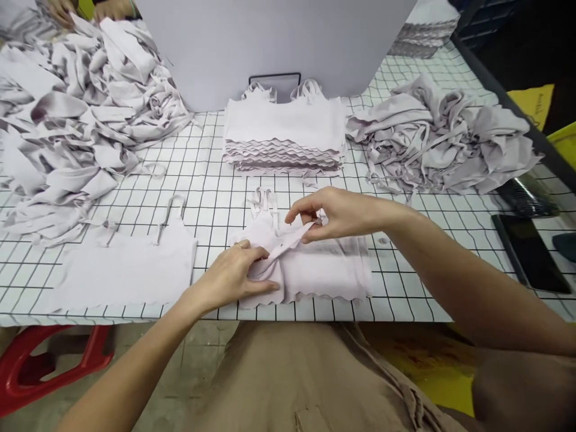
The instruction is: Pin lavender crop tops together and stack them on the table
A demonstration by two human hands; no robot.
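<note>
A pale camisole (326, 273) with thin straps and a wavy hem lies partly folded at the table's front edge. My left hand (240, 273), a ring on one finger, grips the fold of cloth at its left side between thumb and fingers. Over the upper middle, my right hand (321, 213) pinches a raised edge of the same camisole. Its straps stick up behind my left hand. To the left, another camisole (130, 270) is spread flat with its straps pointing away from me.
A neat stack of folded camisoles (283, 129) stands behind, before a grey panel (274, 42). Loose garments heap up at left (90, 114) and right (445, 138). A phone (531, 252) lies far right. Another person's hands (114, 9) show top left. A red stool (54, 366) stands below.
</note>
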